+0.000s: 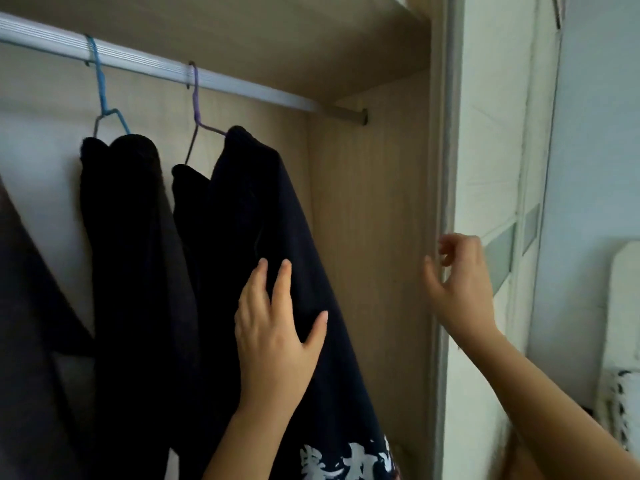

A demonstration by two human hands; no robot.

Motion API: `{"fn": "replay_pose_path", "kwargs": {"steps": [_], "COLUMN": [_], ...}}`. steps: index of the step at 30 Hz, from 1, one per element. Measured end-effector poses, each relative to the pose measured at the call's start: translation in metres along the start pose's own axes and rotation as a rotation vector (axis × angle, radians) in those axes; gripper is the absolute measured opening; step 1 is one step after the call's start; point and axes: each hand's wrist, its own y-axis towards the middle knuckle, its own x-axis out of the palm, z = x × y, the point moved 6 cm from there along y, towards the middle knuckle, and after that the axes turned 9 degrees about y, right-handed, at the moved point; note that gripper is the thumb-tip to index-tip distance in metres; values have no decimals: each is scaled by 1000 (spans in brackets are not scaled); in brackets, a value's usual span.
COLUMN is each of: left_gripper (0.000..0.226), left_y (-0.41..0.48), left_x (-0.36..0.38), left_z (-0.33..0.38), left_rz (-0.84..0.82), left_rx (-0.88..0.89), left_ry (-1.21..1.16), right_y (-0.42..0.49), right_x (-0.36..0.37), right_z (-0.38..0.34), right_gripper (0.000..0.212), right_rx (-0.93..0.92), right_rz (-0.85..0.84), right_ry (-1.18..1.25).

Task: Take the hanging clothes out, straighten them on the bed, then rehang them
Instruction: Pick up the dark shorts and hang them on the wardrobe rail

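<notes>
Wardrobe interior (367, 220), pale wood panels, dim light. Metal rail (242, 86) runs across the top, sloping down to the right in the view.

Navy garment (263, 209): hangs below the rail, near its right end, on a purple hanger (195, 109) hooked over the rail. Cloth drapes down and to the right. White print (346, 460) shows on it far below the rail, at the bottom edge of the view.

Left hand (277, 341): lies flat against the front of the navy garment, well below the rail. Fingers straight and pointing up, thumb spread out to the right. Grip open; nothing pinched, and the cloth lies under the palm and fingers.

Right hand (460, 289): raised beyond the rail's right end, in front of the wardrobe's front edge and apart from the garment. Fingers loosely curled, grip slack, holding nothing. Cannot tell whether it touches the edge.

Further left along the rail: blue hanger (102, 95) carrying a black garment (131, 237), just beside the navy one. Left of that, a grey garment (27, 306), partly cut off by the view.

Past the rail's right end: white door (491, 133).
</notes>
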Motion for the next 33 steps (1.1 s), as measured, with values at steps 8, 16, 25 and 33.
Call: {"fn": "replay_pose_path", "kwargs": {"steps": [8, 16, 25, 33], "left_gripper": [73, 57, 28, 25], "left_y": [-5, -16, -59, -89], "left_x": [28, 43, 45, -8], "left_z": [10, -12, -29, -35], "left_rz": [27, -71, -292, -299], "left_rx": [-76, -123, -319, -300], "left_ry": [-19, -86, -308, -290], "right_y": [4, 3, -10, -51], "right_x": [14, 35, 34, 30], "right_z": [104, 136, 123, 56], "right_gripper": [75, 46, 47, 49], "right_rx": [400, 458, 413, 339], "right_rz": [-213, -270, -206, -221], "right_ry": [-114, -197, -247, -220]}}
